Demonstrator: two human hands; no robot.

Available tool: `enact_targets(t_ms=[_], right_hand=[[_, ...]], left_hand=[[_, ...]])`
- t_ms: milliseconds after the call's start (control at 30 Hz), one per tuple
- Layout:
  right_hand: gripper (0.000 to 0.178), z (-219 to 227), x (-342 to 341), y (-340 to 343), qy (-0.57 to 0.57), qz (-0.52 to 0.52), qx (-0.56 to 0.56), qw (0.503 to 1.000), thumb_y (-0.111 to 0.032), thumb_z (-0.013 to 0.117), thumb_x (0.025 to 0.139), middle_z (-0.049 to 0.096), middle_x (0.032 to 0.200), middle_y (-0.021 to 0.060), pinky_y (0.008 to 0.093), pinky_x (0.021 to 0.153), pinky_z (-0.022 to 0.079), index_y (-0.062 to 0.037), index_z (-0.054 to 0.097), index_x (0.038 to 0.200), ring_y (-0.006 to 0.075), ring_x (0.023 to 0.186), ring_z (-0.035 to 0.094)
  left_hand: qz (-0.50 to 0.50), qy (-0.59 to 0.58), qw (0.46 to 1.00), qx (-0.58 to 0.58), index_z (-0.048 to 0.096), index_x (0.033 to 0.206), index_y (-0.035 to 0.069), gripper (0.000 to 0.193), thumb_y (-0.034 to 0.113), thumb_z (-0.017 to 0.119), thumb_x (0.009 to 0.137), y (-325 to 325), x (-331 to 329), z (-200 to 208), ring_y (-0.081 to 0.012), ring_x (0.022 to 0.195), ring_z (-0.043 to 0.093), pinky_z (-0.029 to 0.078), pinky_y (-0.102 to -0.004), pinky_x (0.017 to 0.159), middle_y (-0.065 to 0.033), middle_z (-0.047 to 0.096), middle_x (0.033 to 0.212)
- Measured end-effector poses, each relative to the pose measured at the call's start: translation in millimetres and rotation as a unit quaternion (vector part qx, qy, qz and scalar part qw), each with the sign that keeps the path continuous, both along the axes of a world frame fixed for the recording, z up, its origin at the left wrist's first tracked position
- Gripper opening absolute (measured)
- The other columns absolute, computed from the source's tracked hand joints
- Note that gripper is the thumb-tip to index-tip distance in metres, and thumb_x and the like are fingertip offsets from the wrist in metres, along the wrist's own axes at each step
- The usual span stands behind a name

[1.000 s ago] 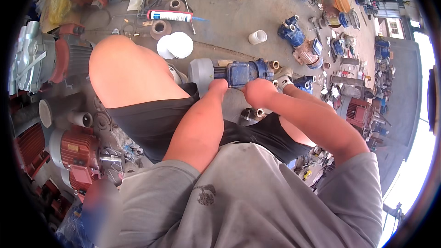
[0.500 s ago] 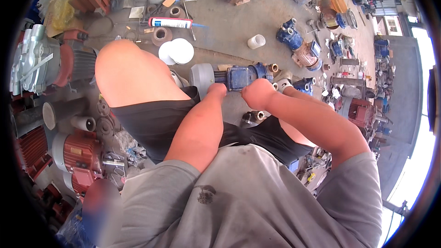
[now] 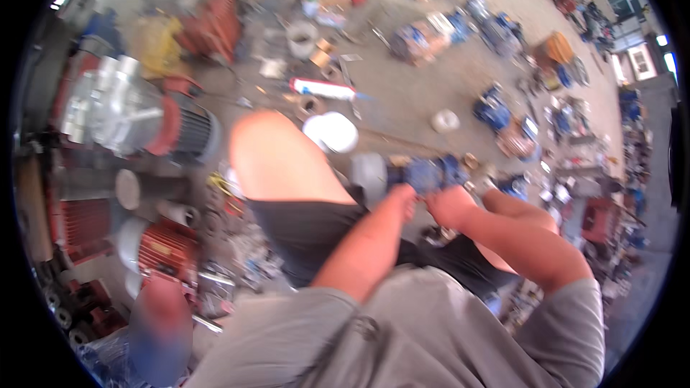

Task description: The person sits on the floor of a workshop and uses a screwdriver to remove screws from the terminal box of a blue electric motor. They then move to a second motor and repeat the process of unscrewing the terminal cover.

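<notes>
A small blue electric motor (image 3: pixel 425 172) with a grey rounded end cover (image 3: pixel 369 178) lies on the floor between my legs. My left hand (image 3: pixel 403 201) is at its near side, fingers curled in. Close beside it, my right hand (image 3: pixel 451 205) is closed like a fist at the blue housing. Whatever the fingers of either hand hold is hidden, and the picture is smeared by motion. A brass-coloured fitting (image 3: pixel 470 161) sits at the motor's right end.
White round lids (image 3: pixel 330 132), a sealant cartridge (image 3: pixel 323 89) and a white cup (image 3: pixel 445 121) lie beyond the motor. Blue and rusty motors (image 3: pixel 514 142) stand on the right. Red motors (image 3: pixel 169 248) and a grey-finned one (image 3: pixel 195 129) crowd the left.
The whole view has swung, so everything sits lower and further right, with more floor showing at the far side. Both hands stay by the blue motor, now closer together.
</notes>
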State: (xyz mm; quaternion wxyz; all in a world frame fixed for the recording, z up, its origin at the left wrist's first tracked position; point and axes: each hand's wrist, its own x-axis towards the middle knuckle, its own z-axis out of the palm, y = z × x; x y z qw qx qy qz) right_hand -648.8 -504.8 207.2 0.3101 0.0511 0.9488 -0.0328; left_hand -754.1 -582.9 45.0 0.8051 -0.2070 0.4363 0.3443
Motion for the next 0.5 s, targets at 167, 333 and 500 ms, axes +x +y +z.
enact_targets(t_ms=[167, 333, 500], right_hand=[[0.024, 26, -33, -3, -0.148, -0.032, 0.034, 0.988, -0.020, 0.061, 0.086, 0.075, 0.085, 0.0133, 0.0466, 0.063, 0.057, -0.0091, 0.074, 0.102, 0.0318, 0.079, 0.075], [0.027, -59, -6, 33, -0.203, -0.452, -0.200, 0.846, -0.028, 0.055, 0.098, 0.069, 0.075, 0.0122, 0.0408, 0.047, 0.047, -0.0073, 0.073, 0.097, 0.0261, 0.055, 0.064], [0.037, -9, -23, 6, -0.176, -0.498, -0.109, 0.842, -0.034, 0.052, 0.103, 0.069, 0.076, 0.0113, 0.0411, 0.054, 0.050, -0.0022, 0.069, 0.096, 0.0266, 0.060, 0.067]], left_hand=[[-0.019, 0.021, 1.000, -0.014, 0.065, 0.083, 0.016, 0.018, 0.023, 0.051, 0.092, 8, 15, -35, -0.0079, 0.041, 0.026, 0.020, -0.0269, 0.038, 0.0084, 0.030, 0.054], [-0.048, 0.002, 0.998, -0.051, 0.064, 0.082, 0.021, 0.018, 0.027, 0.051, 0.093, 15, 11, -54, -0.0085, 0.040, 0.025, 0.020, -0.0273, 0.041, 0.0088, 0.031, 0.052], [-0.102, 0.003, 0.994, -0.040, 0.063, 0.082, 0.023, 0.023, 0.030, 0.048, 0.098, 17, 19, -75, -0.0088, 0.040, 0.025, 0.022, -0.0292, 0.044, 0.0089, 0.032, 0.052]])
